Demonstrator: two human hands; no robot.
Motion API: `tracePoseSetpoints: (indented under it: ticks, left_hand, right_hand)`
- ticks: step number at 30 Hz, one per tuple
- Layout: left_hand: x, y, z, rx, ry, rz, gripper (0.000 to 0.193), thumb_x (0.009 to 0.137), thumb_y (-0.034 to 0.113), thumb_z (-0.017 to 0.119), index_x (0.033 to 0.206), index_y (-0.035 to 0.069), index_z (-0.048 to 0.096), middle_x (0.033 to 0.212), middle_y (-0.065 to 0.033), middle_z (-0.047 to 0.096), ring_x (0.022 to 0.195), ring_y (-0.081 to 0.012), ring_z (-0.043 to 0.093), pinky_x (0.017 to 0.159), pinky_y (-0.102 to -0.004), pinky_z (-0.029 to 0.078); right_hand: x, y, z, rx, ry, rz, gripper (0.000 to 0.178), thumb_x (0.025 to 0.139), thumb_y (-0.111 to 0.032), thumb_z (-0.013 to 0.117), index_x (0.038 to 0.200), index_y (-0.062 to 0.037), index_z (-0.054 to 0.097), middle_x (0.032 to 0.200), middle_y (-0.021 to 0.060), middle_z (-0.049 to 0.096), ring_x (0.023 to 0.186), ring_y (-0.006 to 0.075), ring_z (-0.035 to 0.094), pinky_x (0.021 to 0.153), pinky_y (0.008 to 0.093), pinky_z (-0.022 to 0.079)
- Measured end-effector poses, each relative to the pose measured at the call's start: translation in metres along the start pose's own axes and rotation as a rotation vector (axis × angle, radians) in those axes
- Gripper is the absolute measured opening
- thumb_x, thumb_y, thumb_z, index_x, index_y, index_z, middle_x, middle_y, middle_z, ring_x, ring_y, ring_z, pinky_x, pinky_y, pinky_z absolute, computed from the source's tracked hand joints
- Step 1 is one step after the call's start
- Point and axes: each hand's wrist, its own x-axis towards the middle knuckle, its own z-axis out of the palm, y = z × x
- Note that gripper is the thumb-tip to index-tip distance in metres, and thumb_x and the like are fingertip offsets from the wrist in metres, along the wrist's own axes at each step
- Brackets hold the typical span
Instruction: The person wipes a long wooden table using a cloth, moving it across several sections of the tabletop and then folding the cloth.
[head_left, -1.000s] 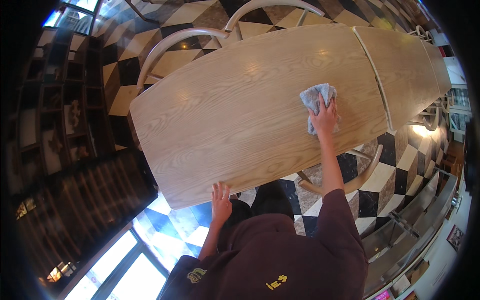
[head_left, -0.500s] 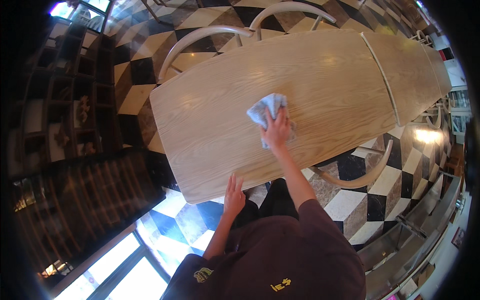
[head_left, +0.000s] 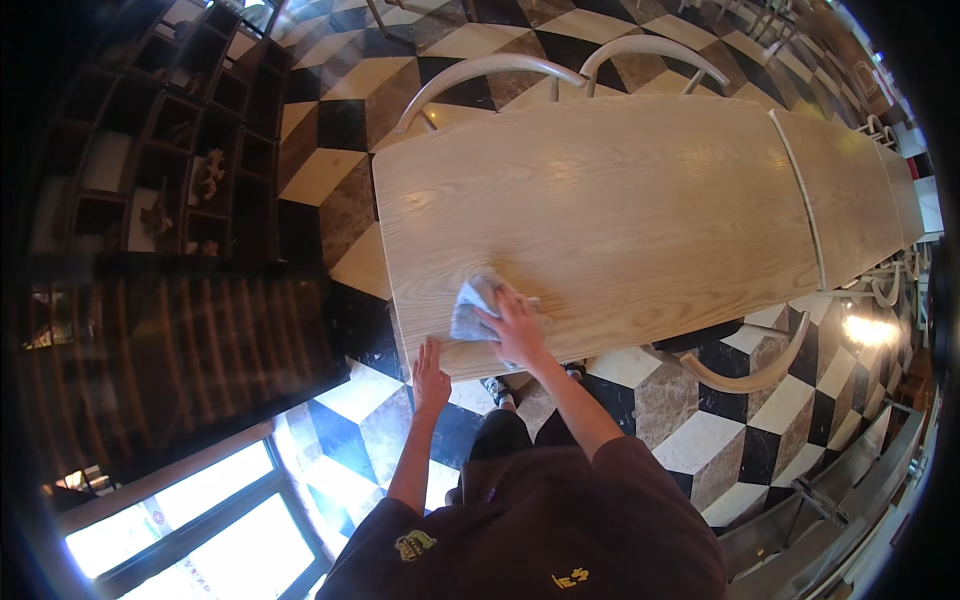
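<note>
A pale blue-grey cleaning cloth (head_left: 473,304) lies bunched on the light wooden table (head_left: 600,190), close to the table's near left corner. My right hand (head_left: 519,328) presses down on it, fingers over its right part; some of the cloth is hidden under the palm. To the left, my left hand (head_left: 430,378) rests at the near left corner of the tabletop. Its fingers are stretched out flat and hold nothing.
Two curved-back chairs (head_left: 490,66) stand along the far side, and another chair (head_left: 745,372) is tucked at the near right. A further table (head_left: 845,185) adjoins on the right. Dark shelving (head_left: 190,150) and a dark slatted piece (head_left: 180,360) stand at left. The floor (head_left: 650,400) has a cube pattern.
My right hand has drawn the cloth toward me and to the left across the tabletop. My left hand has shifted slightly left, and the whole view has shifted too.
</note>
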Motion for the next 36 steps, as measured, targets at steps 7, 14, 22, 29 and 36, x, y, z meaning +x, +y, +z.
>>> tracePoseSetpoints:
  ticks: [7,14,22,29,36]
  left_hand:
    - [-0.005,0.006,-0.008,-0.035,-0.016,-0.042,0.073,0.079,-0.005,0.049,0.15,0.004,0.036,0.158,-0.0197,0.03,0.147,-0.0404,0.027,0.117,-0.0519,0.026]
    - [-0.014,-0.012,-0.011,-0.156,0.029,0.066,0.075,0.075,-0.006,0.052,0.148,0.004,0.039,0.158,-0.019,0.031,0.148,-0.0377,0.026,0.118,-0.0519,0.026]
    - [-0.043,-0.064,-0.013,-0.557,0.114,-0.045,0.067,0.086,0.004,0.055,0.149,-0.001,0.033,0.15,-0.0265,0.04,0.138,-0.0427,0.039,0.113,-0.0427,0.037]
    - [-0.039,-0.104,0.01,-1.137,0.199,-0.464,0.06,0.093,0.011,0.06,0.144,-0.004,0.031,0.136,-0.029,0.052,0.117,-0.034,0.063,0.093,-0.0391,0.051]
    - [-0.021,-0.109,-0.01,-0.946,0.06,-0.364,0.058,0.094,0.009,0.058,0.146,0.002,0.035,0.141,-0.0248,0.052,0.122,-0.0329,0.061,0.097,-0.0383,0.049]
  right_hand:
    - [-0.087,0.106,-0.061,-0.179,0.138,0.403,0.081,0.073,-0.027,0.078,0.147,-0.0314,0.047,0.154,0.0246,0.034,0.142,0.0435,0.032,0.112,0.0565,0.031]
    - [-0.082,0.073,-0.024,-0.407,0.347,0.775,0.078,0.081,-0.038,0.073,0.151,-0.0236,0.042,0.15,0.0287,0.037,0.14,0.045,0.034,0.109,0.0574,0.033]
    - [-0.015,-0.115,0.07,-0.237,0.157,0.367,0.083,0.073,-0.032,0.078,0.149,-0.0229,0.045,0.149,0.0298,0.036,0.142,0.0464,0.032,0.111,0.0587,0.031]
    - [0.01,-0.191,0.099,-0.038,-0.023,0.058,0.078,0.074,-0.034,0.078,0.146,-0.028,0.048,0.152,0.0233,0.034,0.147,0.0395,0.027,0.109,0.0621,0.029]
    - [0.069,-0.145,0.083,0.016,-0.101,-0.095,0.084,0.069,-0.038,0.082,0.145,-0.0301,0.049,0.152,0.0246,0.035,0.147,0.0374,0.028,0.112,0.0605,0.028]
